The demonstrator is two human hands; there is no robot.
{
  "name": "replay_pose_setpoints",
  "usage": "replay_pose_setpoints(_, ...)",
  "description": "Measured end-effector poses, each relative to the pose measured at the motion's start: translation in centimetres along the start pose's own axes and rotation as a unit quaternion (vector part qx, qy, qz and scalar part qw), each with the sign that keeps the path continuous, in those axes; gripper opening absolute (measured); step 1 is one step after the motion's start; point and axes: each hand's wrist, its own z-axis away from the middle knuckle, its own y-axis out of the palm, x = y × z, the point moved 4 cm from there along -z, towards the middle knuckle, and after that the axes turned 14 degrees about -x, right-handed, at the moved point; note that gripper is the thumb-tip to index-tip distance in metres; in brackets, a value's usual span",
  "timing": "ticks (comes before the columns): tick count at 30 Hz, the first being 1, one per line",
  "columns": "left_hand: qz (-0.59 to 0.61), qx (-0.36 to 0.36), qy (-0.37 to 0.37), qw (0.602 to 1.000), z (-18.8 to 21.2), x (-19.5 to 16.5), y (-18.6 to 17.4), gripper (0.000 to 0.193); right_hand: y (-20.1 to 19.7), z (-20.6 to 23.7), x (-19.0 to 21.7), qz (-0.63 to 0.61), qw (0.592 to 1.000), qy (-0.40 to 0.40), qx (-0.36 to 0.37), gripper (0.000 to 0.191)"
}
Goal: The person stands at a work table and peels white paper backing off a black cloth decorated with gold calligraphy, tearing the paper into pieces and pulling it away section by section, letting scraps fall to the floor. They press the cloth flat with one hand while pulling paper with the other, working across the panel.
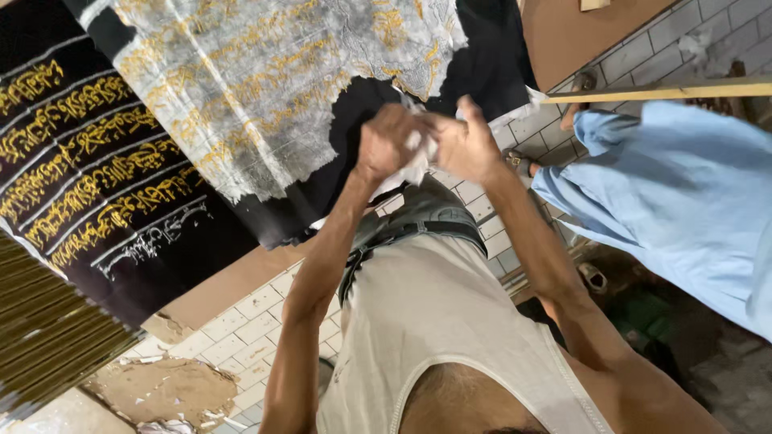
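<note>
White paper scrap [420, 154]: being crumpled between both hands, just below the torn edge of the paper sheet.
Left hand [386, 143]: closing on the scrap, knuckles touching the right hand.
Right hand [466, 145]: gripping the scrap's other side, fingers curled tight.
Paper sheet [265, 80]: lying above and left of the hands, whitish with gold tracing, torn along its lower edge, covering the black cloth.
Black cloth [104, 177]: spreading further left of the hands, carrying gold embroidered bands.
Person in blue [683, 201]: standing right of the right hand on the tiled floor [241, 321].
</note>
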Motion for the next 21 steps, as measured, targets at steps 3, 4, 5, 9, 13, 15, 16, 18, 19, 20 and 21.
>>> replay_pose_setpoints(3,-0.062,0.014,-0.064,0.996,0.8,3.2,0.9,0.040,-1.5,-1.5,5.2,0.562,0.725,-0.358,-0.173,0.070)
replay_pose_setpoints(4,-0.065,0.027,-0.057,0.996,1.0,3.6,1.3,0.044,-1.2,-1.9,6.1,0.639,0.608,-0.448,-0.145,0.064)
replay_pose_setpoints(5,-0.069,0.038,-0.048,0.996,1.2,3.8,1.6,0.048,-0.9,-2.4,6.9,0.699,0.473,-0.525,-0.111,0.058)
replay_pose_setpoints(9,-0.110,0.019,-0.030,0.993,1.2,3.5,2.1,0.048,-1.2,-4.8,7.0,0.769,0.226,-0.598,0.017,0.039)
replay_pose_setpoints(13,-0.127,0.012,-0.017,0.992,0.8,3.0,2.1,0.044,-2.1,-5.9,7.4,0.780,0.136,-0.604,0.088,0.020)
replay_pose_setpoints(15,-0.126,0.019,-0.016,0.992,0.6,3.0,2.1,0.043,-2.7,-6.3,7.8,0.768,0.102,-0.617,0.135,0.013)
replay_pose_setpoints(16,-0.129,0.025,-0.015,0.991,0.6,3.1,2.1,0.042,-3.0,-6.8,8.4,0.761,0.140,-0.621,0.122,0.011)
replay_pose_setpoints(18,-0.130,0.031,-0.013,0.991,0.5,3.1,2.0,0.042,-3.5,-7.7,9.6,0.746,0.217,-0.622,0.098,0.010)
replay_pose_setpoints(19,-0.128,0.031,-0.010,0.991,0.5,3.1,2.0,0.042,-3.9,-8.4,10.7,0.760,0.231,-0.606,0.050,0.015)
replay_pose_setpoints(20,-0.127,0.031,-0.007,0.991,0.5,3.1,2.0,0.042,-4.1,-8.9,11.9,0.771,0.245,-0.588,0.001,0.020)
replay_pose_setpoints(21,-0.126,0.025,-0.006,0.992,0.5,3.1,1.9,0.042,-4.1,-9.2,13.1,0.780,0.261,-0.567,-0.047,0.025)
